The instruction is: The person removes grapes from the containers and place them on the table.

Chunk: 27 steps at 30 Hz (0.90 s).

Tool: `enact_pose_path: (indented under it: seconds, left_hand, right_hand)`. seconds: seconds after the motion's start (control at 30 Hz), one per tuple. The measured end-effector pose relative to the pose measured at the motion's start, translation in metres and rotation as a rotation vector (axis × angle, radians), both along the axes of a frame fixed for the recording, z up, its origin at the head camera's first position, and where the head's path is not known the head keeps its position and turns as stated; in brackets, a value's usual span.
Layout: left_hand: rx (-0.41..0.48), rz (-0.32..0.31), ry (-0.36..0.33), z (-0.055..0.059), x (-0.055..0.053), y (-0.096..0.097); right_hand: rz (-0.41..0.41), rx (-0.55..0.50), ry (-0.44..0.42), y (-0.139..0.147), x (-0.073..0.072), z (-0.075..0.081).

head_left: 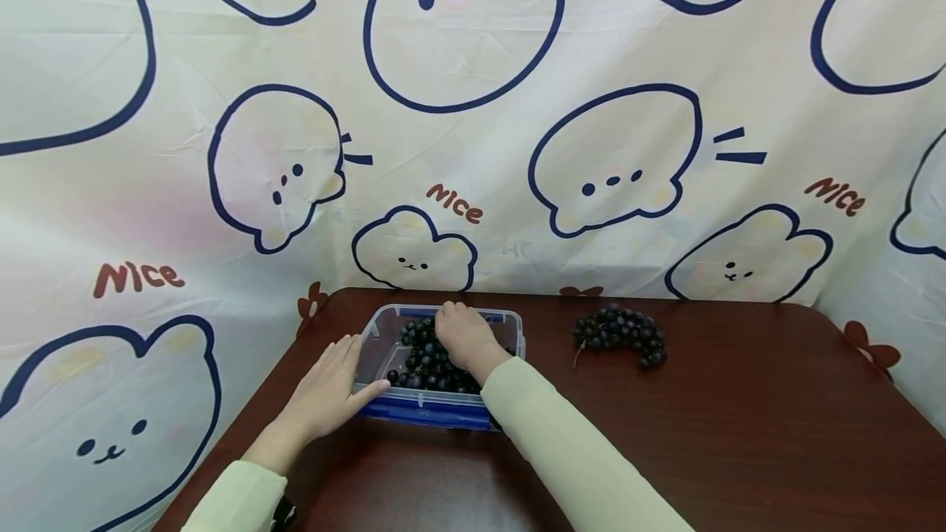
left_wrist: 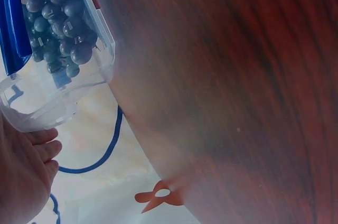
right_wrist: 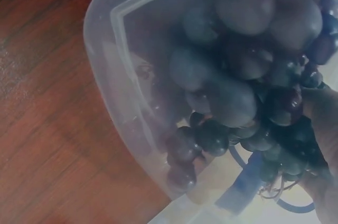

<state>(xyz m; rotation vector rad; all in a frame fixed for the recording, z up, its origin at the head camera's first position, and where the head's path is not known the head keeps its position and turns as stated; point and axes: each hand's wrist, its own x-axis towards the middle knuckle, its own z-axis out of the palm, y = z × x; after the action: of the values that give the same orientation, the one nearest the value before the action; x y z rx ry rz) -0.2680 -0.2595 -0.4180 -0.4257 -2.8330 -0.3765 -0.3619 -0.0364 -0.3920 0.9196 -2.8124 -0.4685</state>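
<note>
A clear plastic box (head_left: 380, 351) with blue clips stands on the table, dark grapes (head_left: 430, 368) inside it. My left hand (head_left: 325, 391) rests against the box's left side, fingers straight and thumb along the near rim. The left wrist view shows that same hand (left_wrist: 24, 176) beside a clear corner. Inside the box, my right hand (head_left: 467, 338) curls its fingers on the bunch and covers part of it. In the right wrist view, fingers (right_wrist: 325, 123) at the right edge grip among the grapes (right_wrist: 232, 100), near some thin stems.
Another bunch of dark grapes (head_left: 619, 335) lies on the brown wooden table (head_left: 709, 433), to the right of the box. A cloth with printed bear faces (head_left: 613, 162) hangs behind the table and along its sides.
</note>
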Motion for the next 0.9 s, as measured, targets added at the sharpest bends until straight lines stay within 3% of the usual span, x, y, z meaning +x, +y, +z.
enact_pose_path:
  seconds: [0.3,0.57,0.9]
  left_hand:
    - [0.002,0.005,-0.014,-0.0008,0.0004,-0.0002]
    - [0.002,0.006,-0.015,-0.0023,0.0006,-0.0006]
    - [0.002,-0.001,-0.011,-0.0001,-0.0002,0.0003]
  right_hand:
    - [0.028,-0.03,0.054,0.0021,0.0004,-0.0031]
    - [0.027,-0.09,0.036,0.0024,0.0,-0.0042]
    - [0.011,-0.041,0.033,0.0043,0.0003,-0.0029]
